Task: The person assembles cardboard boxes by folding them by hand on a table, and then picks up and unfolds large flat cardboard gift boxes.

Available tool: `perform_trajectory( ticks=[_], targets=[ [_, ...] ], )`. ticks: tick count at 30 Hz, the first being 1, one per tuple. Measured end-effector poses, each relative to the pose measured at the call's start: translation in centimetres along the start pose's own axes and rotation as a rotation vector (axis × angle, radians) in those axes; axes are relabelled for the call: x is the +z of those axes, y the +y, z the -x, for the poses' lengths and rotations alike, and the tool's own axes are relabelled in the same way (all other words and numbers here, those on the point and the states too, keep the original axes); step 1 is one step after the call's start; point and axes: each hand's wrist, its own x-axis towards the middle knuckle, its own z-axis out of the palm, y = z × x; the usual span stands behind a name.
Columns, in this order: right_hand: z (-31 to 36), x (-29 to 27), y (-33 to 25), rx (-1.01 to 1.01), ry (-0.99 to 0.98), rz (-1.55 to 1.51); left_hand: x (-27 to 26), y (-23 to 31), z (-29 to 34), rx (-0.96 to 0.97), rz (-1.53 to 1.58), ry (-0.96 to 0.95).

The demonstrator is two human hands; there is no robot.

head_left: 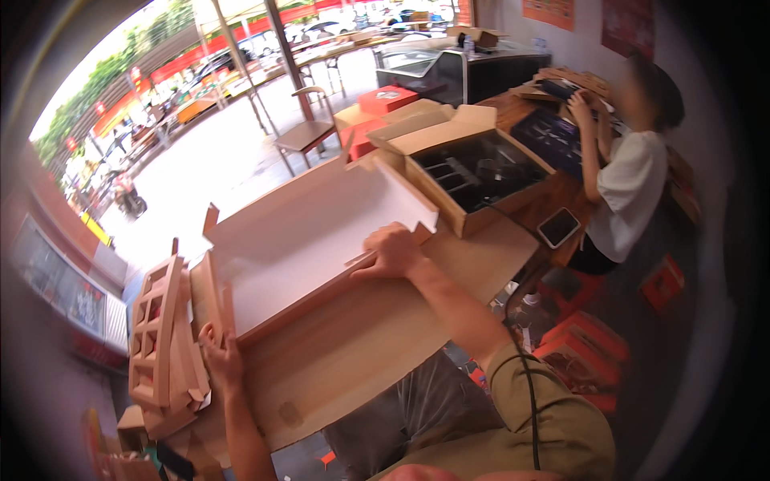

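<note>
A shallow cardboard box (313,232) with a white inside lies open on the brown work surface (353,329), its side walls raised and some corner flaps standing up. My right hand (393,252) grips its near wall toward the right end, the fingers curled over the edge. At the near left corner my left hand (222,357) closes around the upright cardboard there; part of its grip is hidden. Left of that hand, brown cardboard inserts (156,333) with square cut-outs lie stacked.
Behind on the right stands an open carton (461,216) with black dividers and dark items inside. A phone (559,228) lies near a person (634,176) handling something dark at the table. Red boxes (581,353) sit low at right; a chair (305,136) stands beyond the table.
</note>
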Motion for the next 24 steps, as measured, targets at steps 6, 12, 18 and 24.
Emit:
perform_trajectory(
  ticks=[6,12,18,24],
  targets=[
    [-0.3,-0.7,-0.7,-0.039,0.085,-0.044,-0.2,-2.2,-0.6,-0.162,0.171,-0.029],
    [-0.2,-1.4,-1.2,-0.044,0.049,0.039,-0.1,-4.2,-1.3,-0.182,0.147,-0.102],
    [0.0,-1.7,-1.6,-0.103,-0.070,-0.049,0.6,-5.7,-1.2,-0.181,0.217,-0.022],
    [0.2,0.3,-1.1,0.021,-0.233,-0.199,-1.1,-9.5,-3.7,-0.265,0.131,-0.231]
  ],
)
